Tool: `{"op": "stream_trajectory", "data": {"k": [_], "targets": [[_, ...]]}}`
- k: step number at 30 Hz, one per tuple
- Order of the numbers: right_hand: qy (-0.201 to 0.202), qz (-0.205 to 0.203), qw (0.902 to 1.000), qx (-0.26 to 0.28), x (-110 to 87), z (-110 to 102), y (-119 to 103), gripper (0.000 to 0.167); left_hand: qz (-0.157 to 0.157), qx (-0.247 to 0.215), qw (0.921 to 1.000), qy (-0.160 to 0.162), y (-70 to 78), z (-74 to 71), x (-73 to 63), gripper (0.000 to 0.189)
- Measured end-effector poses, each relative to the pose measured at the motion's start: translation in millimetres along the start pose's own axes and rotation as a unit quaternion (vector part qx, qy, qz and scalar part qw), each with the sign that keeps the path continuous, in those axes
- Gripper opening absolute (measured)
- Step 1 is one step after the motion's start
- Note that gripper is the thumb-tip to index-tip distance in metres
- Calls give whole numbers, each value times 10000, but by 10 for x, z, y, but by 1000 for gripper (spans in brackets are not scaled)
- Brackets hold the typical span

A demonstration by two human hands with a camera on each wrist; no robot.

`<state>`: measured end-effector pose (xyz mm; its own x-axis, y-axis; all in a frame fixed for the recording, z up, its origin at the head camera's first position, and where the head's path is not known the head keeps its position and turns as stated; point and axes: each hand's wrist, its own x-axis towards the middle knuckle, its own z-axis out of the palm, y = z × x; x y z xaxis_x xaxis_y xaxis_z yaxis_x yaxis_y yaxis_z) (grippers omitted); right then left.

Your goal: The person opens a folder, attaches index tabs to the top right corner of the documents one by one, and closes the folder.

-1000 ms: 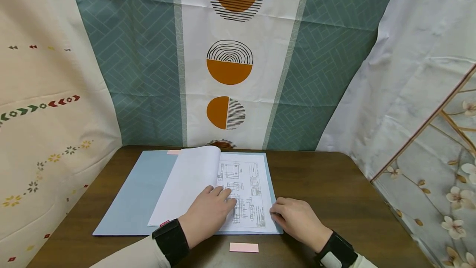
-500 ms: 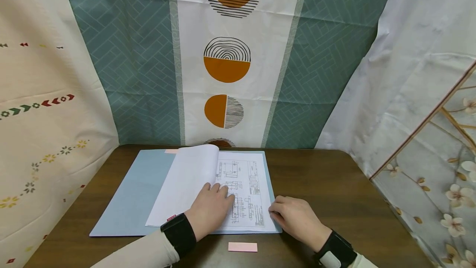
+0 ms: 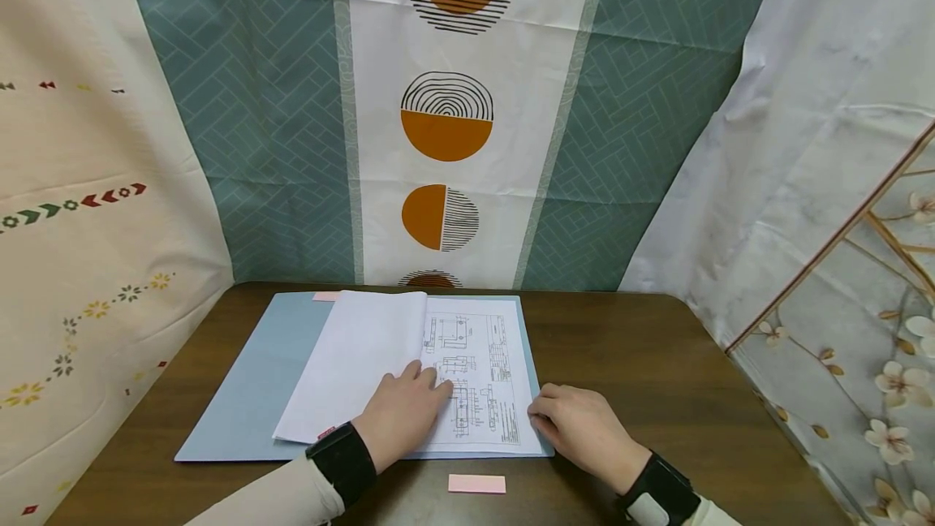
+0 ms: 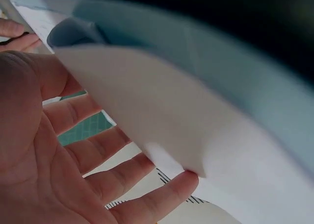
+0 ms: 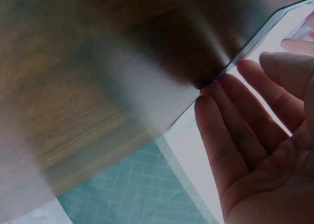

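Backed by a teal-and-white fabric hanging (image 3: 447, 140) printed with orange and black circles, flanked by a cream patterned cloth (image 3: 109, 153) on the left and a white flower-printed cloth (image 3: 811, 226) on the right. Below these, a dark brown wooden table (image 3: 628, 347). On it, reaching from well left of the left hand (image 3: 405, 416) to the fingertips of the right hand (image 3: 580, 433), a flat light blue folder (image 3: 248, 396), laid wide. Holds white paper: blank folded-over sheets (image 3: 358, 347) beneath the left hand, and a white sheet with black line drawings (image 3: 504, 364) between the two hands.

Left: spread, fingers nearly straight, touching the paper near the fold, gripping nothing. Right: fingers loosely extended, tips at the folder's right edge, no pinch to be seen. Beyond the left thumb in the wrist view, a dark curved shape (image 4: 73, 33), perhaps a clip, too blurred to tell.

Probably light, limp and springy at the fold, easily creased; best taken by the loose outer corner, left of the left hand. Folder likely stiffer, best steadied by its edge, at the right fingertips. On the near side, between the hands, a pink paper strip (image 3: 477, 484); past the left fingertips, at the folder's far edge, another pink piece (image 3: 325, 296), partly covered.
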<state>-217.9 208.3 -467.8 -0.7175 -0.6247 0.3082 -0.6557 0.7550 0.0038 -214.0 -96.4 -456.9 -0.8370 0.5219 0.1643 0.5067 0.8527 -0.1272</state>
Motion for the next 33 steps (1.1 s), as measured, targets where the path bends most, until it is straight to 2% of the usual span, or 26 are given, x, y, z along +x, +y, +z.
{"op": "stream_trajectory", "data": {"k": [7,13,21,28,33], "targets": [[-29,37,10000,8,-14,10,4,7,-77,-83,9999,116,18,24,-18,36],[-1,39,10000,36,-17,7,-5,7,-32,125,9998,161,31,23,-39,38],[210,-43,9998,-2,-15,2,-9,10,225,242,9987,386,48,-30,-86,35],[62,38,10000,22,-14,-14,-21,9,491,291,9964,625,73,-52,-108,30],[34,52,10000,29,-7,-19,-25,9,623,243,9959,611,102,-86,-126,32]]}}
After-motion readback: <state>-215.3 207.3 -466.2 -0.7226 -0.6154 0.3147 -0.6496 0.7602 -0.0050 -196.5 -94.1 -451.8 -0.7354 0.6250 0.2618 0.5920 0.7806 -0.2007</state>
